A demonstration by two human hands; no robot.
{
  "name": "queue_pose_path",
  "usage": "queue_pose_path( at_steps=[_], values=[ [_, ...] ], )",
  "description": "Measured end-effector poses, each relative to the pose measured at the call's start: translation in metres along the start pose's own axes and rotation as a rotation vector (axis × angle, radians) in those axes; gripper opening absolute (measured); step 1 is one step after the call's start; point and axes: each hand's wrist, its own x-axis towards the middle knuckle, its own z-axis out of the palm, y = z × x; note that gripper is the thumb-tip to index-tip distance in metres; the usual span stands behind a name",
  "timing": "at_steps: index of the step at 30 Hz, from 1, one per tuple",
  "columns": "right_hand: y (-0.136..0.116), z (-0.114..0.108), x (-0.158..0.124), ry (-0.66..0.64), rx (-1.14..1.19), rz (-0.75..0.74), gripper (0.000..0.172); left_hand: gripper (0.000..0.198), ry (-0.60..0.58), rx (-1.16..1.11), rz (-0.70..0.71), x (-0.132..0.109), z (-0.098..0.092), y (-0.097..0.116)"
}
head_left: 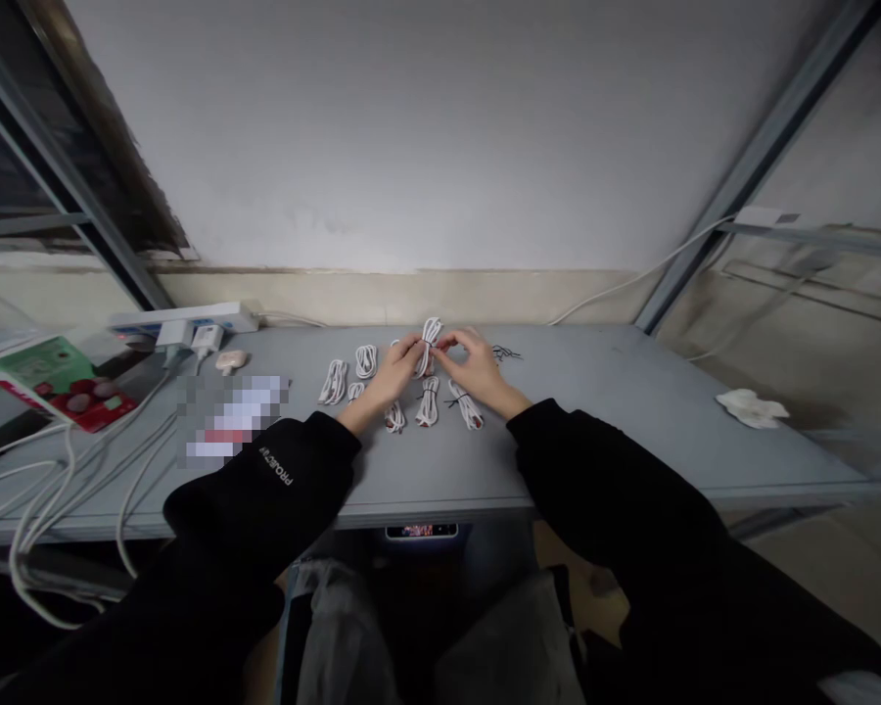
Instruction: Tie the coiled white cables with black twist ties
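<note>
My left hand (397,370) grips a coiled white cable (431,331) upright above the table. A thin black twist tie (428,344) crosses the coil at its middle. The fingertips of my right hand (477,364) are pinched together at that tie, on the coil's right side. Below my hands lie more coiled white cables, one (427,401) in the middle and another (465,404) to the right, both bound with black ties. Untied-looking coils (333,382) lie to the left, partly hidden by my left hand. Loose black ties (506,352) lie behind my right hand.
A white power strip (227,315) with plugged-in chargers stands at the back left, its cables hanging over the front edge. Nearby are a beige earbud case (231,361), a blurred flat object (239,416) and a red-green package (66,382). Crumpled white tissue (753,408) lies far right.
</note>
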Motion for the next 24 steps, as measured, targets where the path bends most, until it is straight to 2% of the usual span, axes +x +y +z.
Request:
queue_pose_path(
  at_steps=[7,13,19,24],
  values=[
    [-0.001,0.004,-0.001,-0.06,0.054,0.043,0.008,0.013,-0.024,-0.047,-0.042,0.0,-0.002,0.004],
    [-0.002,0.005,-0.002,-0.026,-0.003,0.007,0.008,0.009,0.026,0.023,-0.031,-0.001,-0.001,0.003],
    [-0.006,0.006,-0.003,-0.022,-0.01,0.006,0.01,0.014,0.049,0.191,0.102,-0.002,-0.003,-0.007],
    [-0.008,0.005,-0.004,-0.011,0.025,0.013,0.012,0.009,0.144,0.376,0.206,-0.004,-0.004,-0.008]
  ],
)
